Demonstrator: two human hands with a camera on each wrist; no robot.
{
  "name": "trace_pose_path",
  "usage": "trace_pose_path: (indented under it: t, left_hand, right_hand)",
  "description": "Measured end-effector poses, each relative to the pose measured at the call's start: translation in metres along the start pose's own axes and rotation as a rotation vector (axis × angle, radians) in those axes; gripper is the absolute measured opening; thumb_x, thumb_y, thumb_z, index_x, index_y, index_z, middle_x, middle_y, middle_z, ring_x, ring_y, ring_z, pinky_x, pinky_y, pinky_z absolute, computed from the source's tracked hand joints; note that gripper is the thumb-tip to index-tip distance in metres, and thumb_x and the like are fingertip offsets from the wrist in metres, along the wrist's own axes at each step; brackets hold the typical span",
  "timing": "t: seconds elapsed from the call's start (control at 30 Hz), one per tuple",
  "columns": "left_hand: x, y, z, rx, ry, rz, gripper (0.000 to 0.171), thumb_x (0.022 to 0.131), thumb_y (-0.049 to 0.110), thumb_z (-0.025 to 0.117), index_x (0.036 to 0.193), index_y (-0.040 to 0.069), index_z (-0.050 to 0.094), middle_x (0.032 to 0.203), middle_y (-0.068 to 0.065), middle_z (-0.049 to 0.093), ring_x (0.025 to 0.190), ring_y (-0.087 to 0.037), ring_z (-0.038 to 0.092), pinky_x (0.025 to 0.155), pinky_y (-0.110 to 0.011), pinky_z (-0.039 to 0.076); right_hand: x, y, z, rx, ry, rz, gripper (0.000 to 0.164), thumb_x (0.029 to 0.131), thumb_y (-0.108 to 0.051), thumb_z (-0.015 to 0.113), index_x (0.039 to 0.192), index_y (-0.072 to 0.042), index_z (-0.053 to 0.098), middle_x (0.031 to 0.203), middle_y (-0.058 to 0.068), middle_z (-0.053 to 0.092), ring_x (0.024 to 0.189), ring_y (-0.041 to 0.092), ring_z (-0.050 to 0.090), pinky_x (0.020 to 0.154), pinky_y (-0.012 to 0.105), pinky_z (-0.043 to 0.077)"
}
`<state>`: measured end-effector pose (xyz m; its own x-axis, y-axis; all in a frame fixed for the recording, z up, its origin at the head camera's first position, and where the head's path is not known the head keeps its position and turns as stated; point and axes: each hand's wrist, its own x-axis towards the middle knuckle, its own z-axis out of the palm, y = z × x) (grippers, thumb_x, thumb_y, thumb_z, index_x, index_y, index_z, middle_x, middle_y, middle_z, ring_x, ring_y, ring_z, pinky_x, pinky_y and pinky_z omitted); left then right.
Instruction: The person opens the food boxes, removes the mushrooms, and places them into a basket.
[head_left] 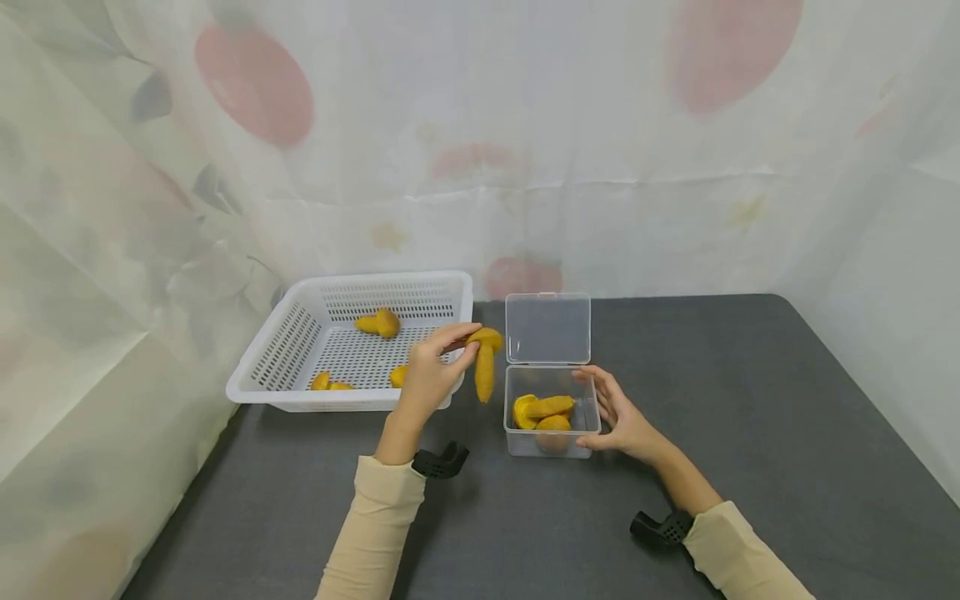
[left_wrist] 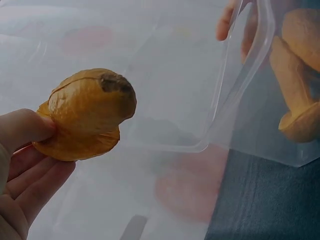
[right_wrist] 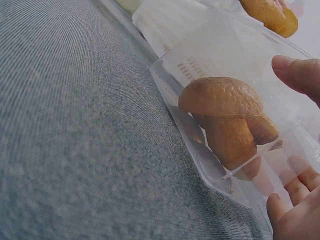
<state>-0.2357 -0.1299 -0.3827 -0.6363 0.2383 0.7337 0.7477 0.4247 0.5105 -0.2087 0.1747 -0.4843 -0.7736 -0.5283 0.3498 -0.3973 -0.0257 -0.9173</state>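
My left hand [head_left: 427,379] pinches a yellow-orange mushroom [head_left: 486,372] by its cap, between thumb and fingers. The mushroom hangs stem down, between the white basket and the clear plastic box [head_left: 519,444]. In the left wrist view the stem end of this mushroom [left_wrist: 90,112] shows a dark brown patch. At the right side of the box my right hand [head_left: 630,427] holds it, with thumb near the front corner and fingers toward the back. Several mushrooms [head_left: 551,407] lie inside the box; one of them [right_wrist: 220,97] shows through its wall in the right wrist view.
A white perforated basket [head_left: 262,398] stands at the back left with several mushrooms [head_left: 386,322] in it. The box's hinged lid [head_left: 548,329] stands up behind it. A dark cloth [head_left: 720,400] covers the table, and a patterned curtain [head_left: 600,150] hangs behind.
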Motion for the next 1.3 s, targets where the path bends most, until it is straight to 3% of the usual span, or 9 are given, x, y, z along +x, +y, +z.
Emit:
trace_pose_path:
  t: [0.33,0.7,1.03,1.3]
  left_hand:
    - [-0.002,-0.005,-0.017,-0.043,0.042,-0.052,0.025,0.084,-0.004,0.069,0.109,-0.006,0.070,0.105,-0.023,0.072,0.092,-0.033,0.071,0.081,-0.034,0.061]
    - [-0.004,-0.011,-0.029,-0.014,0.116,-0.077,0.025,0.082,-0.004,0.071,0.107,-0.004,0.072,0.103,-0.022,0.073,0.089,-0.033,0.071,0.078,-0.030,0.061]
    - [-0.009,-0.021,-0.039,-0.003,0.161,-0.172,0.024,0.084,-0.004,0.069,0.107,-0.004,0.072,0.103,-0.021,0.073,0.091,-0.033,0.070,0.081,-0.040,0.060]
    - [-0.011,-0.026,-0.042,0.056,0.218,-0.265,0.024,0.083,-0.008,0.067,0.107,-0.011,0.069,0.107,-0.028,0.070,0.095,-0.038,0.068,0.084,-0.027,0.059]
  right_hand:
    - [0.000,0.001,-0.001,0.008,-0.005,-0.016,0.100,0.075,0.005,0.076,0.151,0.000,0.010,0.152,0.036,0.012,0.142,-0.014,0.022,0.111,0.000,0.022]
    - [-0.001,0.001,-0.001,0.016,-0.007,-0.003,0.100,0.076,0.003,0.076,0.151,-0.001,0.011,0.153,0.034,0.011,0.141,-0.015,0.021,0.111,0.000,0.022]
    - [0.000,0.000,-0.001,0.008,-0.001,-0.002,0.100,0.076,0.003,0.076,0.151,-0.002,0.011,0.154,0.033,0.013,0.141,-0.014,0.021,0.111,0.000,0.022]
    - [0.000,0.002,-0.001,0.006,-0.002,-0.005,0.100,0.076,0.004,0.076,0.152,-0.003,0.011,0.152,0.035,0.012,0.141,-0.014,0.022,0.112,0.001,0.022]
